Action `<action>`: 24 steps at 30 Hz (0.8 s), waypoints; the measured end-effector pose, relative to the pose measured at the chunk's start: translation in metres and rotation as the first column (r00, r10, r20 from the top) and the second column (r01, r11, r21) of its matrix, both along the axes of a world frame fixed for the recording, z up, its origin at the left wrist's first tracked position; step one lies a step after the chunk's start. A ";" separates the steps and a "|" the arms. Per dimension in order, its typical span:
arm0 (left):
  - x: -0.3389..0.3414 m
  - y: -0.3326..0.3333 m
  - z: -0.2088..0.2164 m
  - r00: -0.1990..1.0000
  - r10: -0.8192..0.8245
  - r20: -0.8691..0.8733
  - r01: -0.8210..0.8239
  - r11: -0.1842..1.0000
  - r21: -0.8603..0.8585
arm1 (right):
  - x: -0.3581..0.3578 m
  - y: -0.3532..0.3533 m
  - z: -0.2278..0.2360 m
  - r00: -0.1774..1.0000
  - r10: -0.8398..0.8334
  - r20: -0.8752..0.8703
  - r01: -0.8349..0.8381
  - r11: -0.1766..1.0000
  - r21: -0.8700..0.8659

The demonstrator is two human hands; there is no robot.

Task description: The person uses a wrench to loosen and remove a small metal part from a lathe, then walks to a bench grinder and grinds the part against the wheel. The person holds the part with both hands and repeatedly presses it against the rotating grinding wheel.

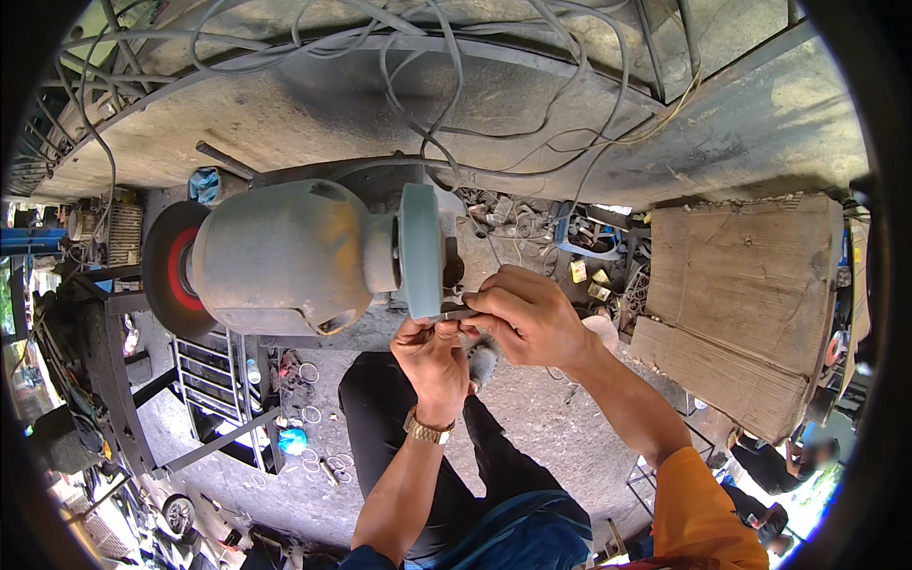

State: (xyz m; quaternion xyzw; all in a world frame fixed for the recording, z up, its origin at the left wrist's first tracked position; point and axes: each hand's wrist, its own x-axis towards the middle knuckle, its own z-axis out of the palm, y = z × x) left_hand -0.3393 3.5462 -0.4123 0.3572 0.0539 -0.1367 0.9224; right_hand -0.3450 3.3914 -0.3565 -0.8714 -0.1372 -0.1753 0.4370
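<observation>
A bench grinder with a worn grey body stands in front of me. On its right end is a pale green grinding wheel; on its left is a dark wheel with a red centre. My left hand, with a gold watch on the wrist, is closed just under the green wheel's near edge. My right hand pinches a small flat metal piece from the right. Fingers of both hands grip this piece at the wheel's lower rim. Fingers partly hide it, so its full shape does not show.
Loose black cables hang over the metal sheet behind the grinder. A large cardboard sheet stands at the right, near a blue crate of scrap. A metal rack is at lower left. Other people are at far lower right.
</observation>
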 end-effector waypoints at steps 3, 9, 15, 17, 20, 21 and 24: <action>0.000 -0.001 0.000 1.000 0.012 -0.020 -0.012 1.000 0.011 | 0.001 0.000 -0.001 1.000 -0.001 0.011 0.000 1.000 0.010; 0.000 -0.002 -0.003 1.000 0.029 -0.002 -0.029 0.999 -0.028 | 0.002 0.000 -0.002 1.000 0.001 0.003 -0.001 1.000 0.024; 0.001 -0.004 -0.007 0.999 0.042 -0.009 -0.043 0.998 -0.054 | 0.002 -0.002 -0.004 1.000 -0.004 0.001 0.004 0.999 0.042; 0.001 -0.004 -0.006 0.999 0.038 0.004 -0.038 0.997 -0.062 | 0.001 -0.002 -0.004 1.000 -0.006 -0.002 0.006 0.999 0.044; 0.000 -0.004 -0.004 1.000 -0.016 0.016 0.016 1.000 0.024 | -0.001 -0.004 -0.004 1.000 -0.003 0.003 0.003 0.999 0.045; 0.000 -0.004 -0.004 1.000 -0.016 0.020 0.016 1.000 0.025 | -0.001 -0.005 -0.003 1.000 -0.003 0.004 0.003 0.999 0.046; -0.001 -0.005 -0.005 0.999 -0.015 0.031 0.015 1.000 0.013 | -0.002 -0.006 -0.003 1.000 -0.002 0.004 0.002 0.999 0.040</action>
